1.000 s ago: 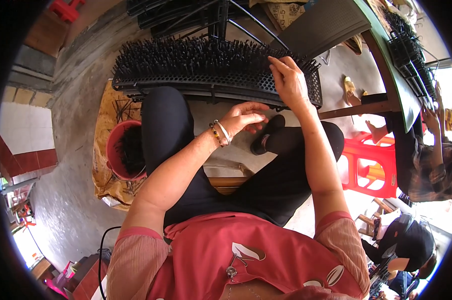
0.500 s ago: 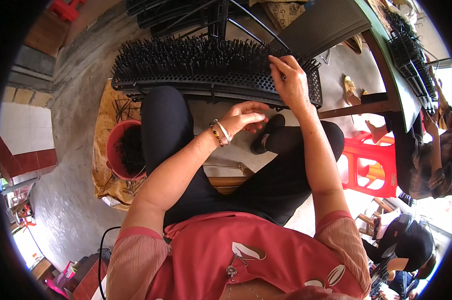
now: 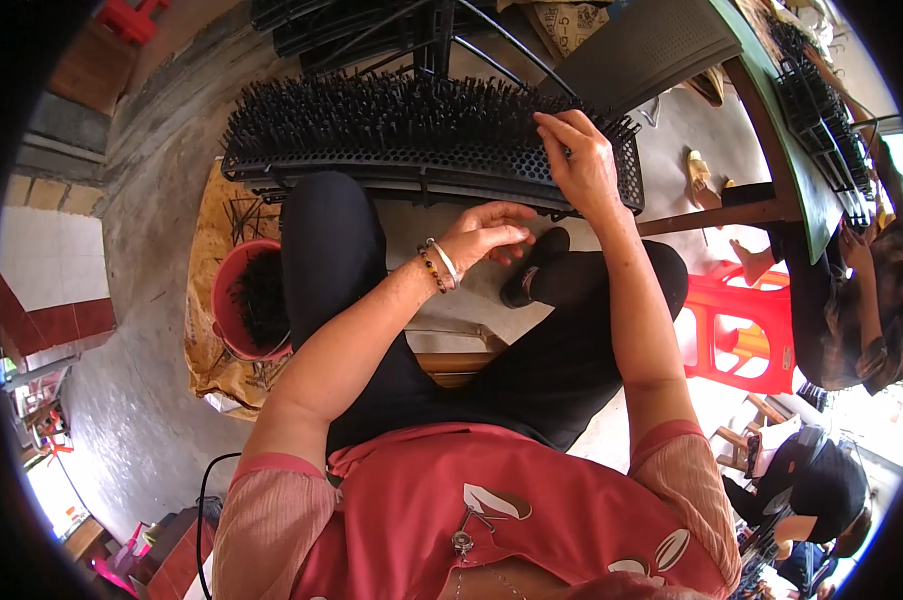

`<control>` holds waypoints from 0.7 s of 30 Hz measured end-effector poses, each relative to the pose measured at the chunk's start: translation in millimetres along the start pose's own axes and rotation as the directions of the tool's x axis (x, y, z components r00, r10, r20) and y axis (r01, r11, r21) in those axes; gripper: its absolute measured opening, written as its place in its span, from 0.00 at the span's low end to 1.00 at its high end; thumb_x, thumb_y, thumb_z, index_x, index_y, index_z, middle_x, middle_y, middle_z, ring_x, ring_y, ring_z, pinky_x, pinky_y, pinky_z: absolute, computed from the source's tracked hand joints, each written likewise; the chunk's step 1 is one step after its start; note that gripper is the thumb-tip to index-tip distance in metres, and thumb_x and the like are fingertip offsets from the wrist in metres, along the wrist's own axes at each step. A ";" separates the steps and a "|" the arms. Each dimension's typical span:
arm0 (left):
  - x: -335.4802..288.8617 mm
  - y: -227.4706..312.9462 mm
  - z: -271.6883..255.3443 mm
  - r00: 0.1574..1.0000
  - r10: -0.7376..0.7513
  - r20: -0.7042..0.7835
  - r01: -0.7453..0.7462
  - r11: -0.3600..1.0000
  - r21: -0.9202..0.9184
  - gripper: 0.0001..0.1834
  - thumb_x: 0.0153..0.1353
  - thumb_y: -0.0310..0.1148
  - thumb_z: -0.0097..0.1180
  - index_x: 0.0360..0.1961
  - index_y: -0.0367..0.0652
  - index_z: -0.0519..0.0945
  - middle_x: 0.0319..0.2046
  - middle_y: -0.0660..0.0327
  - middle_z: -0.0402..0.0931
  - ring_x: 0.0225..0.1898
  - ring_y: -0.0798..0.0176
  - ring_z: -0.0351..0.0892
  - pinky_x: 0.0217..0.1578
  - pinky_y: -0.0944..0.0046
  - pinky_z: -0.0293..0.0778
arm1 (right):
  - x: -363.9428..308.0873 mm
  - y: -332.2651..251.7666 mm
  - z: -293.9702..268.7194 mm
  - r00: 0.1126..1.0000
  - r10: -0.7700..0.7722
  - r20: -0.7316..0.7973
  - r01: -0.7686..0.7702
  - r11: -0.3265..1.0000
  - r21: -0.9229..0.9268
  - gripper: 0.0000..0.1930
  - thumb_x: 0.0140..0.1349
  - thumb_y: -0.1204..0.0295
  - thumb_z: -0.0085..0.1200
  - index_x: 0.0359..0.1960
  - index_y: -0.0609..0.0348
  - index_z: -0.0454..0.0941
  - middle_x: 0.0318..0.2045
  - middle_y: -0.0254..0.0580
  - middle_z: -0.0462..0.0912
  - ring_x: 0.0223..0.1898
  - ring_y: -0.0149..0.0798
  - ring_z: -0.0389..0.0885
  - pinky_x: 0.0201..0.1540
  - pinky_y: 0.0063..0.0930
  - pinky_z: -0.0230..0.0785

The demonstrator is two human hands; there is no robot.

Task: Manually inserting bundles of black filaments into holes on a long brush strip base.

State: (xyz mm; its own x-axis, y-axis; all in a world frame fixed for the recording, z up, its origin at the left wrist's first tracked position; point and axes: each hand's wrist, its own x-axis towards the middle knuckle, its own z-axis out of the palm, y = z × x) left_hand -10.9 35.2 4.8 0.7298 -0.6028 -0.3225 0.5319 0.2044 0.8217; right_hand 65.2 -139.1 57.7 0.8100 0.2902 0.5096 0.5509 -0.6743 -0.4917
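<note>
"Where do we have our hands?"

"Apart. Our right hand [image 3: 583, 168] hovers by the right end of the black perforated rack [image 3: 516, 163], fingers drawn toward the thumb; we cannot tell whether it grips anything. Our left hand [image 3: 483, 236] hangs nearer us, loosely parted."

"And the rack?"

"Beyond our knees, crowded with black sticks [image 3: 371, 115]. Left, we see a red tub [image 3: 227, 325]."
</note>
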 end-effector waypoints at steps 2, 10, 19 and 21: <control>-0.8 0.0 1.0 1.000 0.002 -0.006 -0.002 1.000 0.013 0.20 0.59 0.35 0.54 0.53 0.44 0.72 0.39 0.63 0.78 0.35 0.72 0.75 0.37 0.70 0.71 | -1.1 -0.1 -0.3 1.000 0.024 -0.011 -0.024 0.999 -0.022 0.09 0.58 0.75 0.54 0.39 0.62 0.80 0.32 0.46 0.78 0.31 0.46 0.79 0.33 0.30 0.70; -0.9 1.6 1.8 1.000 -0.004 -0.003 0.004 1.000 0.015 0.20 0.59 0.36 0.54 0.53 0.44 0.72 0.39 0.63 0.78 0.36 0.72 0.75 0.37 0.70 0.71 | 1.2 -2.8 -3.3 0.991 0.134 0.003 -0.133 0.987 0.085 0.08 0.59 0.75 0.54 0.39 0.62 0.81 0.29 0.45 0.77 0.29 0.46 0.78 0.32 0.29 0.69; 0.9 -0.7 -0.3 0.999 0.034 -0.038 -0.033 0.999 0.022 0.24 0.59 0.34 0.54 0.58 0.47 0.67 0.40 0.60 0.78 0.36 0.71 0.75 0.35 0.69 0.72 | 3.9 3.7 -1.5 0.999 -0.037 0.011 0.037 0.999 -0.003 0.08 0.58 0.76 0.54 0.39 0.61 0.81 0.29 0.46 0.77 0.29 0.47 0.78 0.33 0.32 0.69; 1.0 -0.7 -0.6 0.996 0.069 -0.049 -0.067 0.997 0.040 0.27 0.59 0.33 0.54 0.60 0.48 0.64 0.40 0.60 0.78 0.36 0.70 0.76 0.35 0.69 0.72 | 2.3 5.0 -2.6 1.000 0.003 0.031 -0.004 1.000 0.005 0.08 0.58 0.76 0.54 0.39 0.61 0.80 0.30 0.46 0.76 0.30 0.46 0.78 0.33 0.32 0.69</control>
State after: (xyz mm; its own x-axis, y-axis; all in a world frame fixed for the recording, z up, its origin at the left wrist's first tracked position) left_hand -10.3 34.9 3.5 0.7848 -0.5487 -0.2881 0.4644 0.2130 0.8596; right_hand 69.3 -143.6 58.2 0.8178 0.3089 0.4856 0.5489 -0.6722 -0.4968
